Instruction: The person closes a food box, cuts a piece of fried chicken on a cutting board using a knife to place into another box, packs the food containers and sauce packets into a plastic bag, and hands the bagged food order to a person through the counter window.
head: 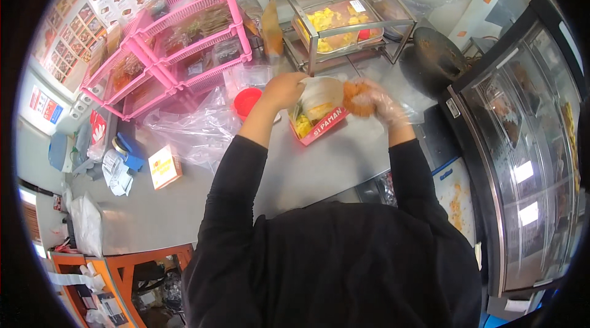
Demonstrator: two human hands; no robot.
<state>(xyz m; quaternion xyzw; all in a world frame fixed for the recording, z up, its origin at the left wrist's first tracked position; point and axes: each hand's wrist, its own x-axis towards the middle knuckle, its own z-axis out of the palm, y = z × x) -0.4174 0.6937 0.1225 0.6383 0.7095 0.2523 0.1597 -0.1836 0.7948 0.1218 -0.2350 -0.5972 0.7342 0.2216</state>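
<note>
My left hand (284, 90) is at the left back edge of an open red cardboard food box (328, 125), holding a sheet of whitish wrapping paper (322, 92) that stands up in it. Yellow pieces of food (302, 126) and a pale, partly covered item lie inside the box. In a clear plastic glove, my right hand (385, 105) grips a piece of breaded fried food (359, 99) just right of the paper, above the box's right end. Printed writing runs along the box's front wall. The box rests on the steel worktop (318, 169).
A red bowl (248, 103) and clear plastic bags (193, 127) lie left of the box. Pink plastic baskets (173, 58) stand behind. A metal rack (313, 46) holds a tray of yellow food. A wok (435, 60) and glass display cabinet (521, 157) are at right; a small carton (163, 167) sits left.
</note>
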